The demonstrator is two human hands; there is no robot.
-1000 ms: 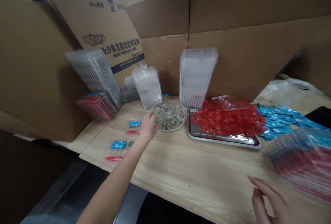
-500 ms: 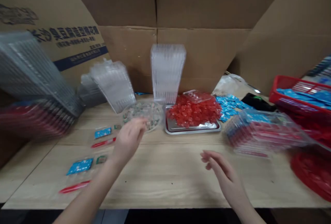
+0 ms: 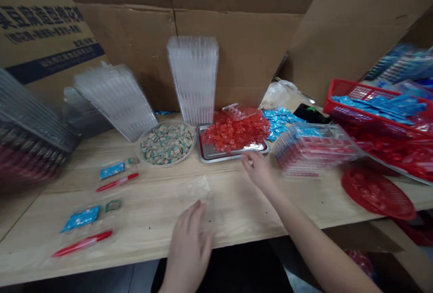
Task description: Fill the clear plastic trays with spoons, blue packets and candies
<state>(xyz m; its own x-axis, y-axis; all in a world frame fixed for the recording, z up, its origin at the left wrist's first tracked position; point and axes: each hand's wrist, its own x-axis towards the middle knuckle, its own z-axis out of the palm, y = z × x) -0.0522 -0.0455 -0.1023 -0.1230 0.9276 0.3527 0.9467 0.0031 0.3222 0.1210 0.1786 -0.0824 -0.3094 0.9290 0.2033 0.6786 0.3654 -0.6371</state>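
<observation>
My left hand (image 3: 190,239) is near the table's front edge, palm down, its fingers stretched forward and the thumb apart. It lies over the near side of a clear plastic tray (image 3: 199,189); blur hides whether it touches. My right hand (image 3: 260,171), fingers curled together, is at the front rim of a metal tray (image 3: 219,154) heaped with small red pieces (image 3: 237,128). What its fingertips hold, if anything, is too small to make out. Left of the metal tray stands a round dish (image 3: 192,151) of small green-and-tan pieces (image 3: 165,143).
Two clear trays at left each hold a blue packet (image 3: 81,218), a small green piece (image 3: 112,205) and a red pen-like stick (image 3: 83,243). Upright clear tray stacks (image 3: 193,81) stand behind. At right are stacked filled trays (image 3: 311,148), a red basket (image 3: 341,88) and a round red basket (image 3: 406,209).
The view has swung right. My left hand has drawn back from the round dish toward the front edge. My right hand has reached forward to the metal tray. The clear tray now shows between them.
</observation>
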